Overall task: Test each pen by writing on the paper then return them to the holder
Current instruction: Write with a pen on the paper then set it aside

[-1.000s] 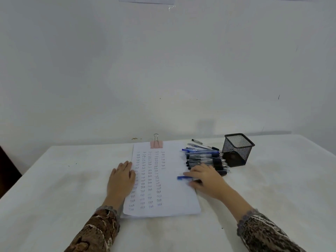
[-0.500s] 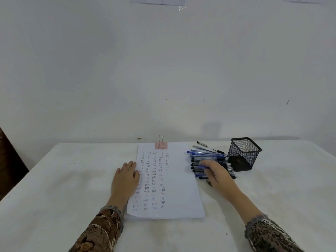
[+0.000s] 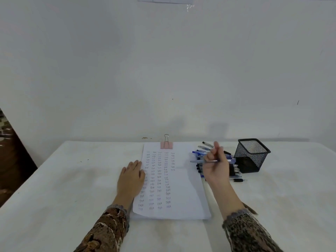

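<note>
1. Head view, right hand point(image 3: 216, 166): raised off the table, fingers curled round a pen point(image 3: 211, 161), one finger sticking up; the pen lies roughly level across the grip, one end poking out to the left
2. Pile of pens point(image 3: 199, 153): on the table under and behind that grip, blue and black barrels lying mostly crosswise, part of the pile hidden by the hand
3. Holder point(image 3: 251, 155): black mesh cup, upright, just right of the grip, close beside the pile
4. Paper point(image 3: 183, 193): white sheet just left of the grip, columns of handwritten "Test" on it
5. Binder clip point(image 3: 166, 144): pink, on the paper's far edge, beyond the grip and to its left
6. Left hand point(image 3: 131, 179): well left of the grip, palm down, fingers straight, resting on the paper's left edge, grasping nothing
7. Table point(image 3: 72, 179): white top, bearing every item above
8. Sleeves point(image 3: 107, 228): brown patterned cloth on both wrists, nearer than the grip
</note>
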Action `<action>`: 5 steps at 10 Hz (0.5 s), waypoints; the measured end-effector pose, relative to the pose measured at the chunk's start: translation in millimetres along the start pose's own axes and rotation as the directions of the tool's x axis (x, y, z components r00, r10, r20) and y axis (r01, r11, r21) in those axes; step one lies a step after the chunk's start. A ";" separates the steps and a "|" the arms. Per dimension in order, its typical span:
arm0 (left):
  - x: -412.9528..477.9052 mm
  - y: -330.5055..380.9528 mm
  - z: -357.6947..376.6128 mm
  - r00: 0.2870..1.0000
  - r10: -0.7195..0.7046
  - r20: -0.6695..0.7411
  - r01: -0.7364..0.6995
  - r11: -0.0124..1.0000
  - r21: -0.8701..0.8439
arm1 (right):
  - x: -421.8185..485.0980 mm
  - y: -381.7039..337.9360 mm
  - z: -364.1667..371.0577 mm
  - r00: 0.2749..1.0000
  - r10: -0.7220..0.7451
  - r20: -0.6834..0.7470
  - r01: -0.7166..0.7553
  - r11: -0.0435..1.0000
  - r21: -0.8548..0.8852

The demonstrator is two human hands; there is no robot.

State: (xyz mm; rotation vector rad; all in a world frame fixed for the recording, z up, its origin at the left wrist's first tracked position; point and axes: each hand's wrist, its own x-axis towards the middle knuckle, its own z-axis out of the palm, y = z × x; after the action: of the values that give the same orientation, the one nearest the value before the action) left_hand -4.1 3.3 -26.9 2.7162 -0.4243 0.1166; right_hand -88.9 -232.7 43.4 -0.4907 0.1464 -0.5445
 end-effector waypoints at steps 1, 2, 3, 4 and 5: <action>0.1 0.0 -0.5 1.000 -0.005 0.009 0.005 1.000 -0.005 | 10.2 25.0 -1.1 0.985 0.169 -0.045 -0.172 0.982 -0.074; 1.1 -1.8 0.6 1.000 -0.003 0.011 0.003 1.000 -0.005 | 12.5 45.6 -0.5 0.971 0.228 -0.067 -0.238 0.928 -0.288; 1.5 -3.5 1.5 1.000 0.001 0.007 -0.001 1.000 -0.026 | 15.4 57.7 3.2 0.980 0.198 0.003 -0.177 0.885 -0.430; 2.3 -4.6 2.2 1.000 0.012 0.002 -0.012 1.000 -0.029 | 18.7 65.1 -2.3 0.989 0.123 0.081 -0.037 0.739 -0.672; 3.0 -4.8 2.7 1.000 0.010 -0.001 -0.010 1.000 -0.030 | 19.5 73.9 -12.5 0.998 0.025 0.050 0.022 0.641 -0.767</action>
State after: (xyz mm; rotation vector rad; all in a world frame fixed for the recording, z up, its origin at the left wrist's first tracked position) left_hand 0.3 5.6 -30.7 2.6849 -0.4358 0.1132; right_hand -41.5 -193.2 -3.5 -1.3555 0.3322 -0.4448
